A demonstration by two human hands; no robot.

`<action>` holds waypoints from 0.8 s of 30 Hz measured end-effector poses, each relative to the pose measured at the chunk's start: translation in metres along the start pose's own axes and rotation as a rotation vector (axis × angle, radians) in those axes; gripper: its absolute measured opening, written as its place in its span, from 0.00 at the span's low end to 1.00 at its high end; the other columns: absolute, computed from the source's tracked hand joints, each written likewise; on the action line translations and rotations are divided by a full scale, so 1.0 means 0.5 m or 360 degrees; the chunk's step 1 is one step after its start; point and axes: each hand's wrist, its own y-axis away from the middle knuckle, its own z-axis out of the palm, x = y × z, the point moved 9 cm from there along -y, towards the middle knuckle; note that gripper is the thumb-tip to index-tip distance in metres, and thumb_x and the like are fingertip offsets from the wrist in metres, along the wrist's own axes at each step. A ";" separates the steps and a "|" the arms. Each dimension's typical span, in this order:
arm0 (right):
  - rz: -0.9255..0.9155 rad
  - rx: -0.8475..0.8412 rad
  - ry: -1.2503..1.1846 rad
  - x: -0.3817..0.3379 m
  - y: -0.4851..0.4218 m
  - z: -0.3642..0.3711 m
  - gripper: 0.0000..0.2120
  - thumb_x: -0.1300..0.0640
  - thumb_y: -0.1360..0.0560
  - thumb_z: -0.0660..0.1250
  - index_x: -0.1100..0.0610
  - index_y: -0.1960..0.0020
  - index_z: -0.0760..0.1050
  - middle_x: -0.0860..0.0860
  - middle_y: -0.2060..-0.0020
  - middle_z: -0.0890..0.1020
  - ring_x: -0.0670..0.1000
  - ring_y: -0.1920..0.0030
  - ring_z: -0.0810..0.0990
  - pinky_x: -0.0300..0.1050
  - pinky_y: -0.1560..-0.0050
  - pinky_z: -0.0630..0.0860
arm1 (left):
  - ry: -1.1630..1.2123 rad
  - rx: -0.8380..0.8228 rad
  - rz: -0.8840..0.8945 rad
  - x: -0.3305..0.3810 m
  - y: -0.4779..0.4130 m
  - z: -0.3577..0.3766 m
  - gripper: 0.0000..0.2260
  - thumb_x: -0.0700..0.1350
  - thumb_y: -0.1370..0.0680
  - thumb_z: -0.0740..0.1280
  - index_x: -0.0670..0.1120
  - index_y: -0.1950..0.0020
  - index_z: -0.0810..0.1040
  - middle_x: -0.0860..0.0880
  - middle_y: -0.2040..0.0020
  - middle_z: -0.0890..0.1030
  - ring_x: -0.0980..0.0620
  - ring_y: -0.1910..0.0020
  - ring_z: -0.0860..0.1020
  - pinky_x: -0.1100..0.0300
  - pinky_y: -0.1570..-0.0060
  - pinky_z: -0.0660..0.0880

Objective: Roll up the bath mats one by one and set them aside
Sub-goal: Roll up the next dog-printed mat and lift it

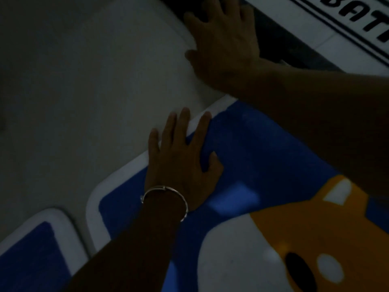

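In the head view, three other things lie around your work. A second blue mat (31, 249) with a white border sits just beside the near one at lower left. A white mat with black letters and stripes (315, 24) lies at upper right. A dark strip (280, 41) runs between that lettered mat and the pale grey sheet (94, 91) filling the upper left. The sheet has a rounded corner near the top, and you cannot tell in this dim light whether it is a mat or the floor. Your right forearm crosses over the blue mat's far corner and hides it. The blue mat with the orange animal face (263, 148) lies flat and unrolled below and to the right. Your left hand (181, 165), with a thin bracelet (166, 189) at the wrist, rests palm down on it. Its fingers are straight and spread, reaching over the white border onto the pale sheet, and they grip nothing. Your right hand (223, 45) lies flat on the pale sheet farther off, fingers splayed, their tips reaching the dark strip.
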 end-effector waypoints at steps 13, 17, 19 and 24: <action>-0.0054 0.0149 -0.0307 0.002 0.362 0.051 0.23 0.49 0.24 0.53 0.54 0.34 0.74 0.57 0.35 0.75 0.60 0.32 0.70 0.58 0.34 0.66 | -0.0122 -0.0046 -0.0050 0.004 -0.003 -0.005 0.32 0.60 0.27 0.41 0.54 0.22 0.50 0.44 0.23 0.54 0.42 0.24 0.52 0.40 0.30 0.52; -0.0035 0.0171 -0.0291 0.004 0.354 0.052 0.23 0.48 0.25 0.53 0.53 0.36 0.76 0.58 0.36 0.77 0.60 0.33 0.72 0.58 0.35 0.66 | -0.0284 -0.0237 -0.0251 0.003 -0.004 0.007 0.25 0.55 0.19 0.44 0.55 0.23 0.40 0.46 0.22 0.45 0.45 0.23 0.44 0.38 0.29 0.43; -0.0027 0.0044 -0.0278 -0.002 0.355 0.055 0.26 0.46 0.24 0.49 0.52 0.33 0.73 0.57 0.33 0.74 0.59 0.30 0.68 0.57 0.33 0.62 | -0.0297 -0.0290 -0.0395 0.012 0.022 0.003 0.25 0.55 0.18 0.42 0.54 0.23 0.38 0.46 0.22 0.42 0.45 0.23 0.42 0.37 0.29 0.42; -0.0059 0.0038 -0.0172 0.003 0.353 0.060 0.24 0.48 0.25 0.53 0.53 0.33 0.73 0.58 0.34 0.74 0.60 0.32 0.71 0.58 0.36 0.66 | -0.0068 -0.0348 -0.0439 0.055 0.179 0.012 0.27 0.57 0.19 0.43 0.50 0.23 0.38 0.47 0.22 0.39 0.45 0.24 0.40 0.39 0.29 0.47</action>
